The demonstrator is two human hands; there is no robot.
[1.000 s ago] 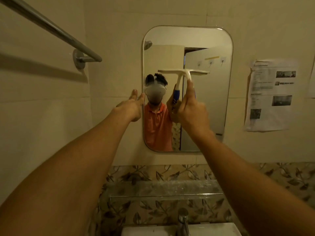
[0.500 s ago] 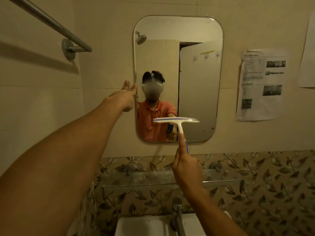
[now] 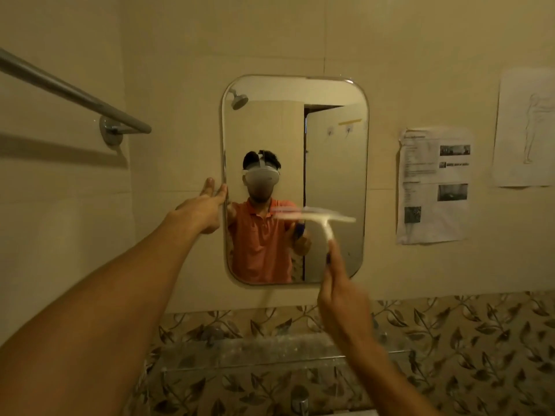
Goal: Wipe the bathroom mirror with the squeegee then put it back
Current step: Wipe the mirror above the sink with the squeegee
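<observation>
Broadly, the tiled wall (image 3: 168, 40) fills the view, with a leaf-patterned band (image 3: 480, 340) across its lower part; fixed to it at centre is the mirror (image 3: 333, 163), upright with rounded corners, the surface I am wiping. To the left runs a towel rail (image 3: 75, 93); below the mirror sits a glass shelf (image 3: 270, 352); to the right a printed sheet (image 3: 435, 187) is stuck to the wall, well apart from the work. My left hand (image 3: 205, 205) reaches to the mirror's left edge, fingers straight and close together, holding nothing; it appears to touch the rim, as if to steady it. My right hand (image 3: 342, 307) is curled round the handle of the squeegee (image 3: 322, 220), one finger laid up along the stem; the white blade lies level across the lower right part of the glass, smeared by motion, so I cannot tell whether its edge is pressed to the surface. Judged from this, the step in hand is the wiping itself, mid-pass; the return of the tool is not yet begun, and where it belongs does not show. The next move calls for the blade flat and level against the glass under even pressure, each stroke overlapping its neighbour, and the left fingers out of the blade's path.
</observation>
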